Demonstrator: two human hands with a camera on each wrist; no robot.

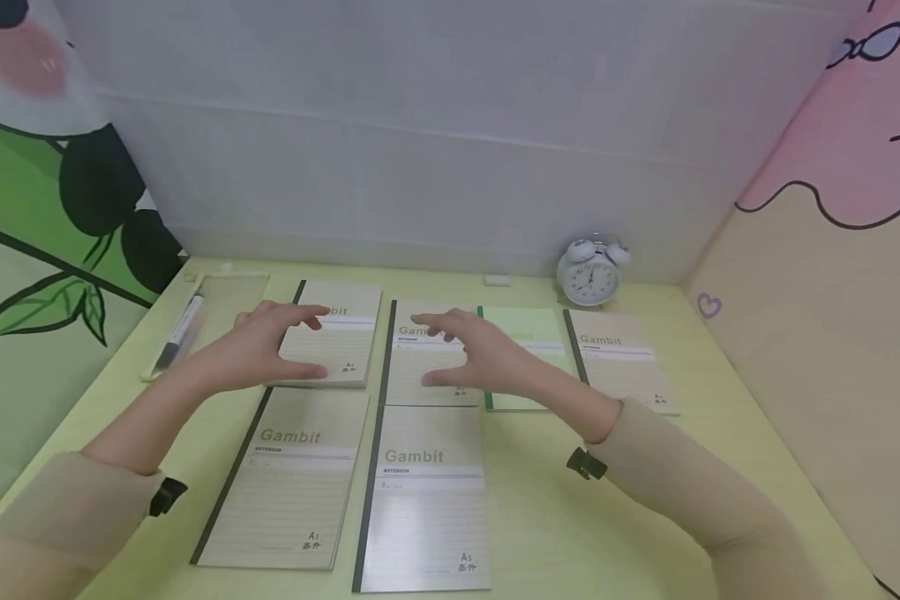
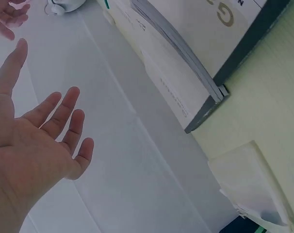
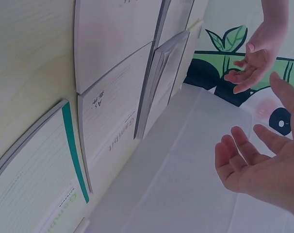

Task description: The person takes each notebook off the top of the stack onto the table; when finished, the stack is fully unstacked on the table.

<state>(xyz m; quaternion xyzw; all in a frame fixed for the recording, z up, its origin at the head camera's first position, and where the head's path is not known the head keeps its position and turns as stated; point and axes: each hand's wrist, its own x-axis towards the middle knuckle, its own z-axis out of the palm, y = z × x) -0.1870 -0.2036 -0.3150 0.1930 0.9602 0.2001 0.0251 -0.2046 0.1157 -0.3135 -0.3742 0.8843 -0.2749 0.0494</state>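
Observation:
My left hand (image 1: 251, 346) is held above the back-left notebook (image 1: 348, 346), its fingers and thumb spread apart with nothing between them. Over the back-middle notebook (image 1: 414, 357) hovers my right hand (image 1: 483, 350), palm facing the left one, also holding nothing. Both wrist views show the hands raised away from the covers. A green notebook (image 1: 528, 322) lies partly under my right forearm, and a beige one (image 1: 622, 371) lies to its right. Nearer me are a front-left notebook (image 1: 292, 500) and a front-middle notebook (image 1: 423, 521). Most covers read "Gambit".
A white twin-bell alarm clock (image 1: 589, 275) stands at the back right, with a small white block (image 1: 497, 281) left of it. A marker (image 1: 180, 333) lies on a pale, flat, clear item (image 1: 232, 296) at the left. A white cloth (image 1: 420, 192) hangs behind the table.

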